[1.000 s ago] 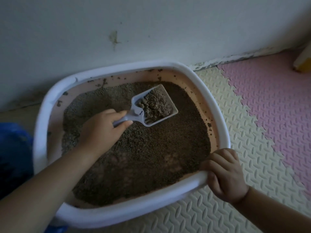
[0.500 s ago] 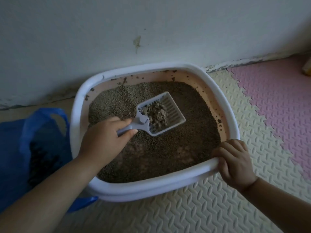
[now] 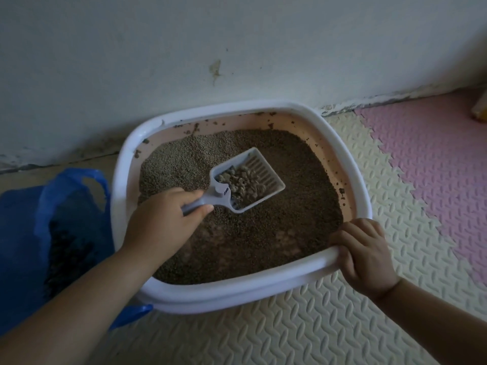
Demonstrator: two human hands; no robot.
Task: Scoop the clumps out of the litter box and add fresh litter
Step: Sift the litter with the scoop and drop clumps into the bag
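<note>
A white litter box with a pinkish inner wall sits on the floor against the wall, filled with brown-grey litter. My left hand grips the handle of a pale slotted scoop, held just above the litter near the box's middle. Several clumps lie in the scoop's pan. My right hand grips the box's near right rim, fingers curled over the edge.
An open blue plastic bag with dark contents stands left of the box, touching it. Cream and pink foam mats cover the floor. The wall runs right behind the box. A yellowish object shows at the far right edge.
The loose litter has sifted out of the scoop, leaving clumps. The view has swung left, bringing the blue bag into sight. Both hands keep their grips.
</note>
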